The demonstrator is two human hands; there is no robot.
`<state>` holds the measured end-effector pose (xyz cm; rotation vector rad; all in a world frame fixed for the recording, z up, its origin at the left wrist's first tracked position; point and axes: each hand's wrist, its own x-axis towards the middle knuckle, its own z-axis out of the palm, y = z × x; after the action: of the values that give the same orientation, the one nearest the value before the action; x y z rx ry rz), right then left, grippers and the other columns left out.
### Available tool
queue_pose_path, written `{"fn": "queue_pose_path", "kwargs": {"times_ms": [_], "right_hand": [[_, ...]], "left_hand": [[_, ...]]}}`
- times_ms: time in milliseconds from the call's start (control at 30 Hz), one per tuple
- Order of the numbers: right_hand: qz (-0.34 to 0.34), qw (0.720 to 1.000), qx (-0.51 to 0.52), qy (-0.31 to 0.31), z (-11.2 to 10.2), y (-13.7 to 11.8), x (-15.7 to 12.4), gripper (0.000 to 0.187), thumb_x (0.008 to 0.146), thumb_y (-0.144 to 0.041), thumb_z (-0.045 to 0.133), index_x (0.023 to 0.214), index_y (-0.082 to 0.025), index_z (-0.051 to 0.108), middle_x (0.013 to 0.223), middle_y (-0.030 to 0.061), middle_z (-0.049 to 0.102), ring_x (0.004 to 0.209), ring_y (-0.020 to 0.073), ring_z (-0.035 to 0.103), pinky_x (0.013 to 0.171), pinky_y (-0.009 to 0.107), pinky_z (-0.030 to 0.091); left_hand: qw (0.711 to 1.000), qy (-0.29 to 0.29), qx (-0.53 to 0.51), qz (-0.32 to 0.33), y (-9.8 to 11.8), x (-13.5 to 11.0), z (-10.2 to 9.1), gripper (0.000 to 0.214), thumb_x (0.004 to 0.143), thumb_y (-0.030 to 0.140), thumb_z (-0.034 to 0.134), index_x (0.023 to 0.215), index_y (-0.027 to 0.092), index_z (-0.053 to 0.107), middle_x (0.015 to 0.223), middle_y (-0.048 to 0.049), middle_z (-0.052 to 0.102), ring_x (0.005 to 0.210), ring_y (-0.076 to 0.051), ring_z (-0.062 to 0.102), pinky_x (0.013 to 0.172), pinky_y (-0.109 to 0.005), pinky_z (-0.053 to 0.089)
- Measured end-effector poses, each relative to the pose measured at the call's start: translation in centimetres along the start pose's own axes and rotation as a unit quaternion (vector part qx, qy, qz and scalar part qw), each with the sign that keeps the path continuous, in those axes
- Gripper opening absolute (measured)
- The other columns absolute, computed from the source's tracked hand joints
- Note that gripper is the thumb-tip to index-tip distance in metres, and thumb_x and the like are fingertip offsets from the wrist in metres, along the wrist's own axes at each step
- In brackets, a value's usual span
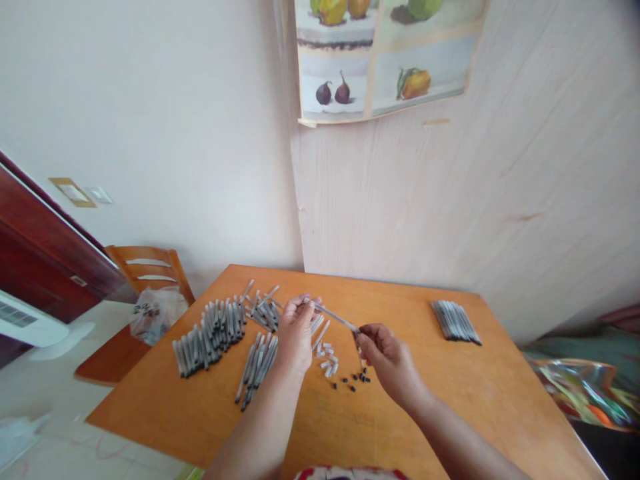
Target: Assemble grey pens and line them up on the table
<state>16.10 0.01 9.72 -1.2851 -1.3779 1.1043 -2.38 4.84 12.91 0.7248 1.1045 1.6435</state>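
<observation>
My left hand [296, 337] pinches one end of a slim, pale pen barrel [334, 316] above the table. At its other, dark end, the fingers of my right hand [387, 357] are closed; whether they also hold a small part there is hidden. Below my hands lie short whitish pen caps or sleeves [328, 367] and several small black plugs [353, 378]. To the left of my left hand is a group of pen barrels [257, 363] with dark ends, and beyond it a larger heap of similar barrels [215, 330].
A neat row of pens [456, 321] lies at the right of the wooden table [425, 427]. A wooden chair [150, 267] with a plastic bag [157, 313] stands to the left. The wall with a fruit picture [335, 73] rises behind the table.
</observation>
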Motion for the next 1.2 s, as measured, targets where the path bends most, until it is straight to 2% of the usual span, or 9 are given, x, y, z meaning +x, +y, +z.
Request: {"fn": "queue_pose_path", "kwargs": {"times_ms": [300, 433, 600, 700, 867, 933, 1033, 1100, 1200], "right_hand": [[-0.002, 0.995, -0.101, -0.009, -0.8, -1.0, -0.2, 0.029, 0.09, -0.043, 0.053, 0.079, -0.018, 0.063, 0.062, -0.0013, 0.056, 0.059, 0.0132, 0.05, 0.056, 0.024, 0.037], [-0.013, 0.991, -0.13, -0.006, -1.3, -0.9, -0.4, 0.028, 0.09, -0.04, 0.053, 0.08, -0.018, 0.066, 0.063, -0.0009, 0.057, 0.06, 0.0135, 0.05, 0.056, 0.024, 0.036], [-0.026, 0.988, -0.153, 0.005, -2.1, -0.3, -0.7, 0.028, 0.089, -0.038, 0.053, 0.074, -0.018, 0.066, 0.061, -0.0014, 0.056, 0.058, 0.0126, 0.049, 0.055, 0.024, 0.034], [-0.032, 0.986, -0.162, 0.013, -2.7, 0.2, -1.0, 0.031, 0.091, -0.037, 0.051, 0.069, -0.018, 0.063, 0.059, -0.0018, 0.054, 0.057, 0.0119, 0.048, 0.054, 0.023, 0.031], [-0.022, 0.981, -0.185, 0.06, -4.4, 2.0, -1.1, 0.03, 0.091, -0.037, 0.05, 0.073, -0.018, 0.066, 0.065, 0.0002, 0.061, 0.062, 0.0137, 0.054, 0.057, 0.023, 0.034], [0.0, 0.977, -0.194, 0.083, -5.4, 3.1, -1.1, 0.029, 0.09, -0.038, 0.05, 0.077, -0.019, 0.068, 0.068, 0.0013, 0.064, 0.064, 0.0149, 0.057, 0.059, 0.024, 0.036], [0.029, 0.968, -0.216, 0.124, -7.3, 5.0, -1.1, 0.031, 0.091, -0.039, 0.049, 0.079, -0.019, 0.07, 0.071, 0.0025, 0.067, 0.068, 0.017, 0.061, 0.061, 0.025, 0.038], [0.041, 0.958, -0.236, 0.157, -8.7, 6.5, -1.0, 0.032, 0.091, -0.04, 0.048, 0.081, -0.02, 0.07, 0.072, 0.0026, 0.068, 0.069, 0.0181, 0.062, 0.062, 0.026, 0.038], [0.08, 0.938, -0.269, 0.205, -10.8, 8.7, -0.9, 0.034, 0.092, -0.043, 0.045, 0.084, -0.022, 0.07, 0.075, 0.0031, 0.069, 0.071, 0.0194, 0.063, 0.063, 0.027, 0.039]], "left_hand": [[0.999, -0.038, 0.02, -0.007, -1.1, -0.1, 0.0, 0.04, 0.079, 0.039, 0.071, 0.111, 0.019, 0.059, 0.106, -0.0091, 0.073, 0.094, -0.015, 0.067, 0.086, -0.03, 0.044], [0.998, -0.039, 0.042, -0.011, -1.7, -0.1, 0.2, 0.041, 0.079, 0.041, 0.07, 0.111, 0.018, 0.058, 0.105, -0.0095, 0.073, 0.092, -0.015, 0.067, 0.085, -0.03, 0.045], [0.997, -0.047, 0.051, -0.04, -2.5, -0.4, 0.7, 0.051, 0.076, 0.042, 0.072, 0.117, 0.017, 0.055, 0.104, -0.01, 0.073, 0.096, -0.018, 0.069, 0.09, -0.035, 0.047], [0.993, -0.071, 0.08, -0.057, -3.4, -0.4, 0.7, 0.055, 0.076, 0.041, 0.073, 0.122, 0.018, 0.054, 0.103, -0.0096, 0.073, 0.096, -0.019, 0.069, 0.092, -0.037, 0.048], [0.983, -0.099, 0.141, -0.063, -5.5, 0.0, 0.1, 0.054, 0.08, 0.044, 0.069, 0.126, 0.021, 0.053, 0.108, -0.0097, 0.07, 0.101, -0.021, 0.069, 0.094, -0.041, 0.05], [0.982, -0.085, 0.167, -0.035, -6.4, 0.1, -0.5, 0.051, 0.081, 0.045, 0.066, 0.124, 0.02, 0.054, 0.115, -0.0118, 0.067, 0.105, -0.021, 0.067, 0.098, -0.042, 0.05], [0.965, -0.058, 0.25, 0.047, -8.1, 0.2, -2.0, 0.048, 0.081, 0.048, 0.064, 0.115, 0.016, 0.057, 0.118, -0.015, 0.066, 0.112, -0.025, 0.064, 0.102, -0.045, 0.047], [0.945, -0.06, 0.309, 0.087, -9.4, 0.3, -3.5, 0.047, 0.082, 0.049, 0.061, 0.114, 0.015, 0.058, 0.116, -0.0164, 0.067, 0.109, -0.027, 0.064, 0.1, -0.048, 0.049], [0.9, -0.055, 0.418, 0.111, -11.2, 0.1, -6.2, 0.044, 0.084, 0.048, 0.054, 0.112, 0.013, 0.059, 0.107, -0.0168, 0.068, 0.105, -0.03, 0.065, 0.097, -0.052, 0.049]]}}
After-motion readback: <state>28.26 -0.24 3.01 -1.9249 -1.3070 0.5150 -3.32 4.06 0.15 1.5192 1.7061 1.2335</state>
